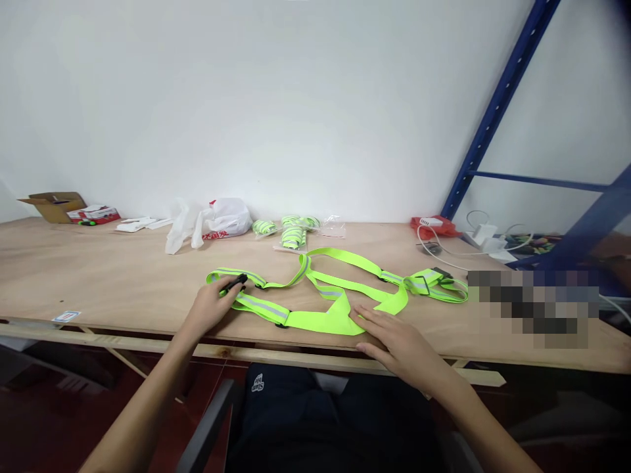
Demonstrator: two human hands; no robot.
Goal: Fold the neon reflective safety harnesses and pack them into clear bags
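A neon-yellow reflective vest of elastic straps point(325, 322) lies spread near the table's front edge, with grey reflective stripes and black adjusters. My left hand point(214, 303) is closed on its left end, gripping a black buckle point(235, 283) and the strap around it. Flat on the lower middle of the straps rests my right hand point(394, 338), its fingers stretched out and holding nothing. Toward the right, the vest's other end is bunched up with a second black buckle point(442, 272).
Several bagged rolls of similar straps point(294, 236) sit by the wall, beside a white plastic bag point(227, 217). An open cardboard box point(54, 207) stands far left. White cables and a power adapter point(483, 234) lie right, near a blue metal rack point(493, 118).
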